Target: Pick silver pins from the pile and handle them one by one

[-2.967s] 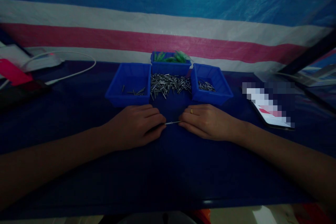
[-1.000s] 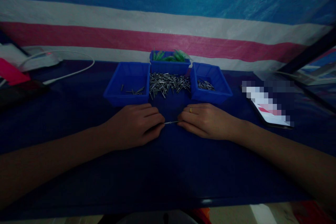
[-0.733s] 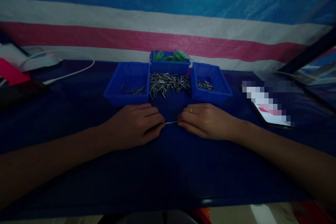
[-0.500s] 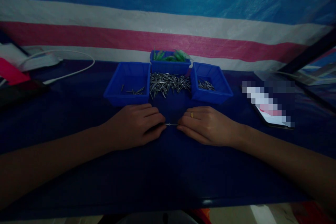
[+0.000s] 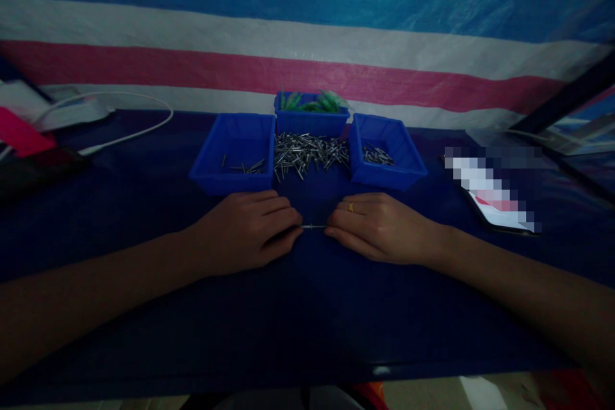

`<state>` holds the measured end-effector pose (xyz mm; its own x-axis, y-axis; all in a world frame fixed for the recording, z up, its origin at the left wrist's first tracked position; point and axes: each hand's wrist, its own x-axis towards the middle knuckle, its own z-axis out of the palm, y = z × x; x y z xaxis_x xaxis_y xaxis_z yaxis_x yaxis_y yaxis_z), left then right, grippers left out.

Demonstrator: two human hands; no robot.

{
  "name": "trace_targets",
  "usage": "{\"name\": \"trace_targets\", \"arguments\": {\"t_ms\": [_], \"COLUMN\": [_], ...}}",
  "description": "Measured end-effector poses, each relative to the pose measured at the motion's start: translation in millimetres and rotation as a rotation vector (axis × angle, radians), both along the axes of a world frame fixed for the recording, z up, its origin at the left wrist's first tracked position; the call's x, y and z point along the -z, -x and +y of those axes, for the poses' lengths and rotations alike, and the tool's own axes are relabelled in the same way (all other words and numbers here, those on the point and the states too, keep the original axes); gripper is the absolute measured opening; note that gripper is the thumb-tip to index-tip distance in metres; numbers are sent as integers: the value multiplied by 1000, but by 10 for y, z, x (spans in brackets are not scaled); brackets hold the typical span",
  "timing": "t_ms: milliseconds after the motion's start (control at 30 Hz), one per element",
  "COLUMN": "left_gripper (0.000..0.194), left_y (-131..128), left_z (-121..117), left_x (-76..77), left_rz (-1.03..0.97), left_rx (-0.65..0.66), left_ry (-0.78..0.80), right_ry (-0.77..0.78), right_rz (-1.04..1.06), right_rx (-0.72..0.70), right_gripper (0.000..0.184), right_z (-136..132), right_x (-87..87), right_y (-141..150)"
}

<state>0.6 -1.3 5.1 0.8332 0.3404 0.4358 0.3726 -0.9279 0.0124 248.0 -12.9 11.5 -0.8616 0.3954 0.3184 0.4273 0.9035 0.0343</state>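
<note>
A thin silvery rivet (image 5: 312, 227) with a small flange near its middle spans the gap between my hands, lying nearly level. Its left end is pinched in the fingertips of my left hand (image 5: 254, 230). The fingers of my right hand (image 5: 372, 225), which wears a gold ring, close on the other end. Both tips of the rivet are hidden by fingers. Just beyond the hands lies a loose pile of rivets (image 5: 307, 152). A blue bin (image 5: 230, 180) on the left and another blue bin (image 5: 384, 178) on the right each contain some rivets.
Behind the pile stands a third blue bin (image 5: 312, 120) with green pieces in clear plastic. A phone (image 5: 494, 202) lies at right on the dark blue table (image 5: 307, 320). A white cable (image 5: 168, 116) loops at left. Striped sheeting (image 5: 307, 38) hangs behind.
My right hand dipped slightly toward me and then rose a little, bringing the rivet from a slight tilt to nearly level. My left hand stays almost still. Both keep their grip.
</note>
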Motion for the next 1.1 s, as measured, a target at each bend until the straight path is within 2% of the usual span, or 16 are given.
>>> {"name": "trace_targets", "arguments": {"t_ms": [367, 1100], "left_gripper": [22, 25], "left_y": [-5, 1], "left_z": [-17, -10], "left_x": [-22, -22], "left_rz": [-14, -2], "left_rx": [14, 15], "left_ry": [-10, -3], "right_ry": [-35, -47], "right_rz": [28, -3], "right_rx": [3, 18], "right_gripper": [35, 37], "right_z": [7, 20], "right_x": [25, 25], "right_y": [-7, -14]}}
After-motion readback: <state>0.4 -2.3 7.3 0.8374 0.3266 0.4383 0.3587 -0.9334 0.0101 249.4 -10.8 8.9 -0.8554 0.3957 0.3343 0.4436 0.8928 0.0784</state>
